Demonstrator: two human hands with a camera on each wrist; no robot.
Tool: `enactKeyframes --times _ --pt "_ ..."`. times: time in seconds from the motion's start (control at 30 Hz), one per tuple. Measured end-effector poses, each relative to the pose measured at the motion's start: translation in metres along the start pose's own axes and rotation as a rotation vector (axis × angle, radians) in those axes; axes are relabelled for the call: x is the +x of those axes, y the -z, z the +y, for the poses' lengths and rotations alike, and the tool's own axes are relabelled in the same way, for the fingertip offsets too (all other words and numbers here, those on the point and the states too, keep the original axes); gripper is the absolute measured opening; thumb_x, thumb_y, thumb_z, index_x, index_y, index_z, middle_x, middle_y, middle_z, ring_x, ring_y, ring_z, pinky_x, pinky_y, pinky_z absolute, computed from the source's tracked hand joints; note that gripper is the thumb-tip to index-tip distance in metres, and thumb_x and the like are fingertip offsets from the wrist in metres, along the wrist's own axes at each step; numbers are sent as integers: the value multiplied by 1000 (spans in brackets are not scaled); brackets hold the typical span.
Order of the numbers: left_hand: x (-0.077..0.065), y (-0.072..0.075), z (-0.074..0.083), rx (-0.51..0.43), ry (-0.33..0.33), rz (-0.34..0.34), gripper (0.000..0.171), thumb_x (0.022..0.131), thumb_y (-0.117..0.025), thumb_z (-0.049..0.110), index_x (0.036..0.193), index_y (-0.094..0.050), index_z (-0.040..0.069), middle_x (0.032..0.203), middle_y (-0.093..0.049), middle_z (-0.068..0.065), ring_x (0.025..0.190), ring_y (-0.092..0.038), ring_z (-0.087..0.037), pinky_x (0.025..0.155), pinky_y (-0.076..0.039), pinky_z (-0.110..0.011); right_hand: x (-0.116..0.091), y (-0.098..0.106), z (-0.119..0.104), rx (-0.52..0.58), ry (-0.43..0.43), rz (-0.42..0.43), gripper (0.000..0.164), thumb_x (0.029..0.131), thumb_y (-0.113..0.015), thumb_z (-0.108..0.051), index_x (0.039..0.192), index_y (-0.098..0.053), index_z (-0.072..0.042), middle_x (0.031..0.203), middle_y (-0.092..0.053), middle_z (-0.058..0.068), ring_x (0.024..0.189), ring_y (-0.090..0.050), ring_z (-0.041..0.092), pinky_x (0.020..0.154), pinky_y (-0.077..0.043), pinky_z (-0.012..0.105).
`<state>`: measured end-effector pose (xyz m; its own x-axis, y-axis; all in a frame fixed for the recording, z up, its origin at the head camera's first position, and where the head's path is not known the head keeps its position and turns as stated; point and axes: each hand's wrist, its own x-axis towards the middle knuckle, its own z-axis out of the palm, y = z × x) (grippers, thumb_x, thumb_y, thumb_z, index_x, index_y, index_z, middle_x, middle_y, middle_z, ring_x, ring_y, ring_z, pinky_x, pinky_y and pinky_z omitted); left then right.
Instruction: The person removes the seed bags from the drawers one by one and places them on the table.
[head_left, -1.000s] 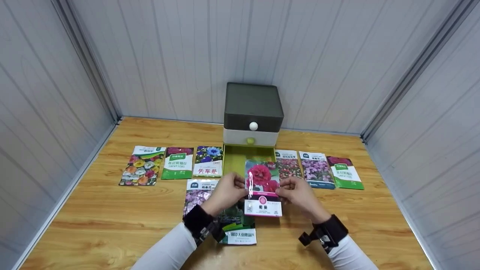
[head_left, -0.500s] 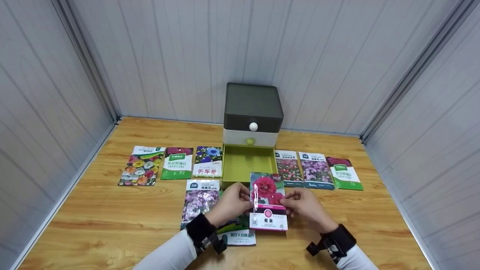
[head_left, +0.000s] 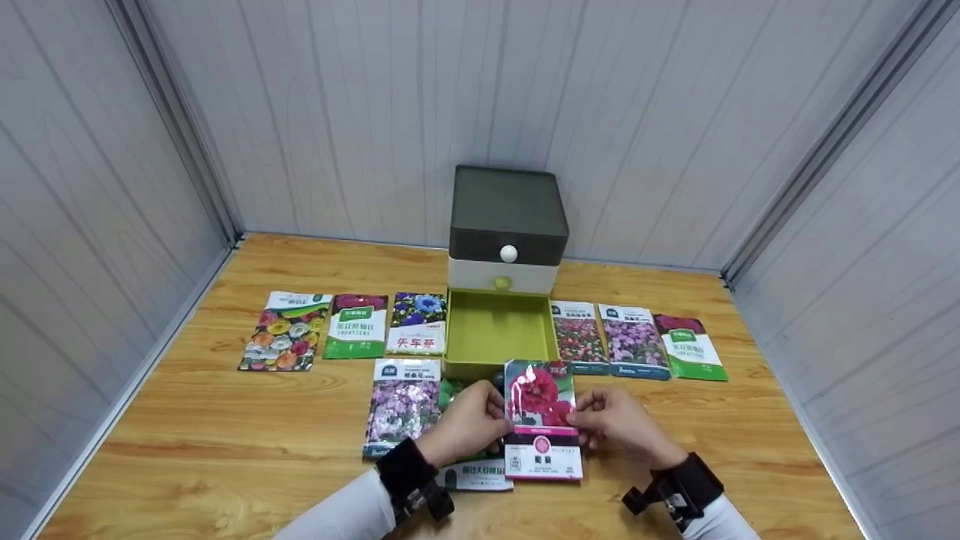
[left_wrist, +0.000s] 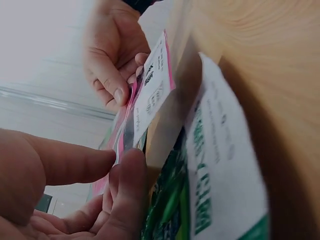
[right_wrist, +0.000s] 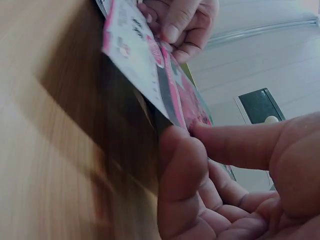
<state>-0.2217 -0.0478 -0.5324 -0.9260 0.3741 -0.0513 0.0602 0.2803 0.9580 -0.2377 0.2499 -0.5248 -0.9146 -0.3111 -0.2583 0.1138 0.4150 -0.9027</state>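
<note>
A seed packet with pink-red blooms [head_left: 541,450] is pinched at its left edge by my left hand [head_left: 469,420] and at its right edge by my right hand [head_left: 619,424]. Both wrist views show thumb and forefinger on the packet, which is held above the tabletop. Under my left hand lies a green seed packet [head_left: 480,477], partly covered by that hand and the pink-flower packet. Left of it is a purple-flower packet [head_left: 403,409]. Just beyond my hands, the olive-green bottom drawer [head_left: 500,326] is pulled out, with nothing inside it.
The drawer box [head_left: 508,199] stands near the back wall. Left of the drawer lie a mixed-flower packet [head_left: 285,331], an impatiens packet [head_left: 357,327] and a blue-flower packet [head_left: 417,322]. On its right are a red-flower packet [head_left: 579,337], another purple-flower packet [head_left: 634,342] and another impatiens packet [head_left: 690,346].
Both hands have drawn the pink-flower packet back from over the drawer, towards the near edge and slightly right. The drawer's inside now shows.
</note>
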Motion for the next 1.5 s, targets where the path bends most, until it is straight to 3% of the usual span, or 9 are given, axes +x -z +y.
enactKeyframes --times 0.37,0.8,1.2,1.5 --pt "-5 -4 -1 151 -1 -52 28 89 -87 6 105 -65 2 91 -66 -3 74 -63 -16 65 -58 -29 -4 7 5 2 -59 -101 18 98 -83 -9 103 -70 3 86 -77 14 66 -73 18 61 -64 30" --pt "-3 -3 1 208 32 -87 21 93 -86 16 103 -71 4 80 -67 -2 64 -59 -14 58 -52 -29 -2 5 10 58 -133 -91 18 98 -83 -8 104 -71 3 82 -76 14 63 -73 18 59 -64 31" --pt "1 -6 -3 242 55 -106 31 93 -87 21 113 -77 0 78 -68 -1 56 -54 -10 49 -47 -26 -1 5 9 29 -166 -46 19 97 -85 -7 106 -72 4 84 -76 14 63 -73 18 57 -63 30" --pt "2 -6 -7 351 6 -78 25 92 -87 23 107 -79 5 89 -73 0 66 -62 -14 64 -57 -35 0 4 11 14 -153 -27 19 99 -84 -10 105 -71 2 82 -75 13 61 -71 17 56 -62 29"
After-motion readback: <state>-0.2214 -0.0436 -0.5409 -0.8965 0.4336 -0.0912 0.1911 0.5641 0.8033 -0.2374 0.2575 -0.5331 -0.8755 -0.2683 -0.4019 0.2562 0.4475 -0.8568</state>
